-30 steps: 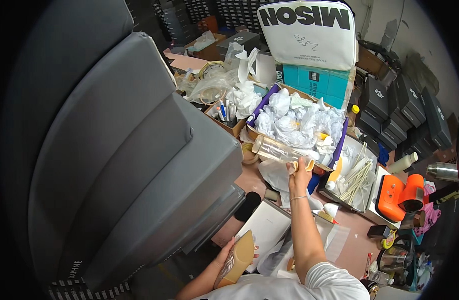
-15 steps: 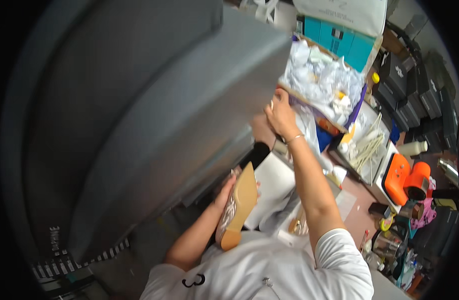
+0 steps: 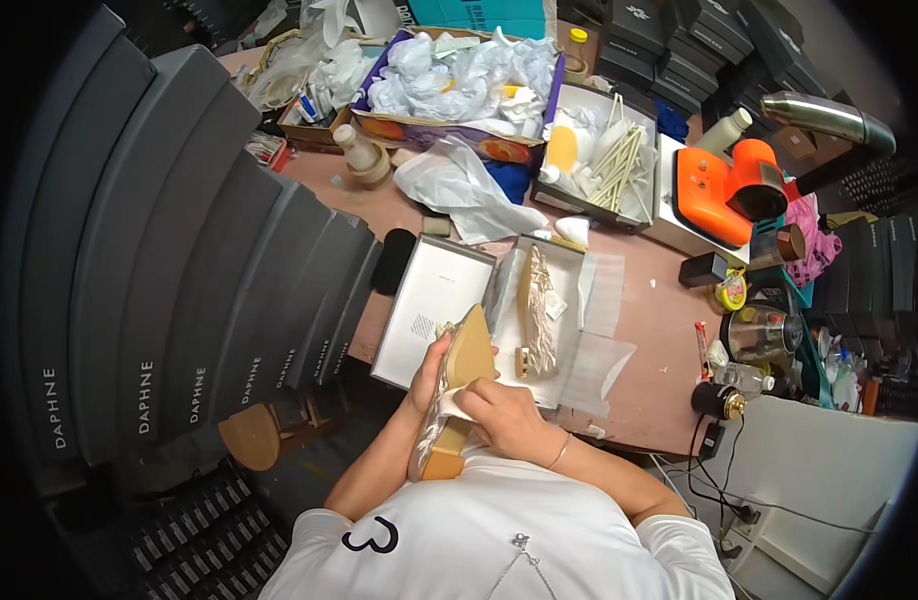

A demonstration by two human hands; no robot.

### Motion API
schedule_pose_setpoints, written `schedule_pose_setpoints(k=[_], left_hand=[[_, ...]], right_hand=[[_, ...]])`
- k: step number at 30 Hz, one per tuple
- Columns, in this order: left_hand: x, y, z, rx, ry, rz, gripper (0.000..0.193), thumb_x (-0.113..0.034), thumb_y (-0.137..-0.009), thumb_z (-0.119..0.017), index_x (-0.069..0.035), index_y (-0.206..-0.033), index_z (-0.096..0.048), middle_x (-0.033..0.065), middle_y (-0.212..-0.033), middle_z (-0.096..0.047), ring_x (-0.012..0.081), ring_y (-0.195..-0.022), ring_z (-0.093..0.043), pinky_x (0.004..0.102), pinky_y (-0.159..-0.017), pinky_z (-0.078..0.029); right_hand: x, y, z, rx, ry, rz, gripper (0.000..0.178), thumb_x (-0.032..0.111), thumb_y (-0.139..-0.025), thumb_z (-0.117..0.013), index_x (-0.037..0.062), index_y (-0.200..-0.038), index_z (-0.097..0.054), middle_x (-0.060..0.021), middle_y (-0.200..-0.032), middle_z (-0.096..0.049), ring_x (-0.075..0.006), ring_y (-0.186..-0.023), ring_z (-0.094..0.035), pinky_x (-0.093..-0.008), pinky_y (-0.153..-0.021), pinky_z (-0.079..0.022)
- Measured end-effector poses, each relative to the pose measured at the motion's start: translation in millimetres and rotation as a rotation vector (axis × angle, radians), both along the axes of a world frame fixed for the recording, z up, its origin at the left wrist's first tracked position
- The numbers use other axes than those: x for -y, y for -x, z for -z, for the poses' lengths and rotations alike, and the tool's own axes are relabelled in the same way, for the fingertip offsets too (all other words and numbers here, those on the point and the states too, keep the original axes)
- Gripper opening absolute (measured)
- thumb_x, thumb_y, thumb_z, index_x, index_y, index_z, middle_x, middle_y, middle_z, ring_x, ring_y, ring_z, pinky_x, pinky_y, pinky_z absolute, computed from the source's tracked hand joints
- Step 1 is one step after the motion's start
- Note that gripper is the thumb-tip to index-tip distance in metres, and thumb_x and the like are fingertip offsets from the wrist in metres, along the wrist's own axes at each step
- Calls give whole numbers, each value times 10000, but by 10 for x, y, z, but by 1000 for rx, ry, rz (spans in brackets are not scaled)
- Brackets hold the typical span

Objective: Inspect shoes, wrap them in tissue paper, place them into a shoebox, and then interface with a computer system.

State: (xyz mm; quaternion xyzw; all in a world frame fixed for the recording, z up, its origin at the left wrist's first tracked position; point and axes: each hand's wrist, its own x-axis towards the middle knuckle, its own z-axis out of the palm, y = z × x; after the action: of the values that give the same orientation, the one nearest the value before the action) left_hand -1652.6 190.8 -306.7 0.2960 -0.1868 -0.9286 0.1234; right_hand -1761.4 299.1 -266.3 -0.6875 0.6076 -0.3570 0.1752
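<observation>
We see white lettering down the ends of the stacked dark boxes (image 3: 184, 270) at left, and more on the dark boxes (image 3: 704, 40) at upper right. The teal carton (image 3: 479, 12) behind the table (image 3: 669, 365) also carries print, cut off by the picture's edge. A white lid (image 3: 449, 280) lies with a small line of print and a hatched patch, too small for us to read.

Beside it we find an open shoebox (image 3: 567, 345) holding one shiny, wrapped shoe (image 3: 541, 325) with a white tag (image 3: 555, 304). A purple carton (image 3: 441, 137) with pictured orange fruit is heaped with crumpled white wrapping (image 3: 459, 80); the dark-sided tray (image 3: 617, 211) next to it contains pale sticks (image 3: 614, 168).

In front of the shirt, the left hand (image 3: 427, 385) grips the tan-soled shoe (image 3: 469, 345), its heel toward the body. The right hand (image 3: 504, 415) pinches a small white wad (image 3: 448, 404) against that shoe.
</observation>
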Motion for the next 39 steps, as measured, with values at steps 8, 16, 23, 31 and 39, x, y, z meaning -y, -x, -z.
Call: schedule_pose_setpoints(k=[8,16,23,31,39], left_hand=[[-124,40,13,23,108,77,586,-496,-947,-294,-48,-1296,-437,180,-1130,-574,256,-956,-617,381,-799,-531],[71,46,-118,-47,-25,77,510,-443,-958,-314,-31,-1192,-504,120,-1048,-607,189,-904,-616,322,-788,-516],[274,-17,-32,-18,-37,295,597,-532,-929,-306,-24,-1154,-524,162,-944,-628,225,-781,-642,338,-670,-542],[299,-74,32,-136,-148,318,640,-550,-916,-311,-16,-1200,-518,188,-1058,-598,242,-887,-636,366,-770,-536],[224,-199,187,-44,57,196,597,-539,-916,-335,-74,-1259,-485,135,-1129,-582,224,-991,-603,369,-851,-511]], right_hand=[[-62,105,-98,-27,81,25,161,85,-726,-619,98,-855,-525,-82,-743,-520,-262,-637,-607,-382,-506,-497],[256,77,-102,-136,26,204,141,85,-731,-608,103,-842,-523,-79,-758,-531,-258,-667,-615,-384,-527,-500],[33,38,10,-110,18,198,213,111,-718,-627,119,-912,-539,-62,-760,-520,-241,-642,-590,-361,-515,-480],[214,147,23,-101,59,340,153,137,-722,-616,101,-802,-491,-57,-717,-503,-239,-646,-596,-349,-474,-472],[253,-52,-107,-41,39,294,170,121,-722,-616,108,-837,-491,-55,-740,-501,-240,-667,-596,-371,-511,-470]])
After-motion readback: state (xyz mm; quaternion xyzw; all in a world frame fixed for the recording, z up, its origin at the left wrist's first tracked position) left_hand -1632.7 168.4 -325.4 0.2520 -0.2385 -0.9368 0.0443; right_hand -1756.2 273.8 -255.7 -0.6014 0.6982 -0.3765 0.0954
